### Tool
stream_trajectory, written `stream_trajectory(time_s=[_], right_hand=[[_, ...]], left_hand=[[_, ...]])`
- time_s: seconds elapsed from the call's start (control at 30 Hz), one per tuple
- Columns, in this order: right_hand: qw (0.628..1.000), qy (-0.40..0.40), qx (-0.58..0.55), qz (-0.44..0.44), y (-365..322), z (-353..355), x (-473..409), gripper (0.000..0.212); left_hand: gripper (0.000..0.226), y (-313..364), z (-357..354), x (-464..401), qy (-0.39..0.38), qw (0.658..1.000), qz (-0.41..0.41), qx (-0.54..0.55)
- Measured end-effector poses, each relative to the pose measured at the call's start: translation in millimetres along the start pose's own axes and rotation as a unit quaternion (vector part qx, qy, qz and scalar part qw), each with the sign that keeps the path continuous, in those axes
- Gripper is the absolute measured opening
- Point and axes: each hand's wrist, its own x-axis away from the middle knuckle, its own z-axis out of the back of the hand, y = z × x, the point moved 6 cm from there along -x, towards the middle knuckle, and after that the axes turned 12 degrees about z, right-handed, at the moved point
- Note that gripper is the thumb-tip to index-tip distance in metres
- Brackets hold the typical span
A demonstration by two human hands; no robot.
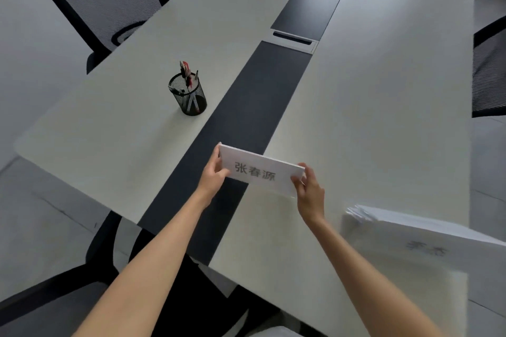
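A white name card with three dark printed characters is held just above the long white table, over the edge of its dark centre strip. My left hand pinches the card's left end, thumb on the front face. My right hand pinches its right end. The card tilts toward me, its printed face in view.
A stack of similar white cards lies at the near right, blurred. A black mesh pen cup with several pens stands on the left tabletop. A cable slot sits in the strip. Black mesh chairs stand at the far left and right edge.
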Motion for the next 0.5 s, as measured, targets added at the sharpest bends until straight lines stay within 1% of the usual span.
stream_trajectory(time_s=[0.07,0.17,0.23,0.3,0.37,0.5], right_hand=[[1.0,0.012,-0.005,-0.02,3,-7,3,0.032],[0.998,0.028,-0.035,-0.053,3,-13,8,0.048],[0.994,0.05,-0.049,-0.084,9,-14,17,0.056],[0.991,0.068,-0.048,-0.104,17,-16,29,0.054],[0.991,0.057,-0.05,-0.113,21,-22,43,0.055],[0.993,0.019,-0.052,-0.102,15,-43,50,0.073]], left_hand=[[0.075,-4,4,-10,-0.02,1.0,-0.005,0.007],[0.075,-12,6,-19,-0.036,0.999,-0.022,0.018],[0.07,-26,8,-20,0.003,0.999,-0.011,0.049],[0.063,-39,9,-17,0.041,0.996,-0.001,0.082],[0.061,-45,4,-16,0.043,0.995,-0.012,0.086],[0.063,-45,2,-29,0.049,0.996,-0.019,0.071]])
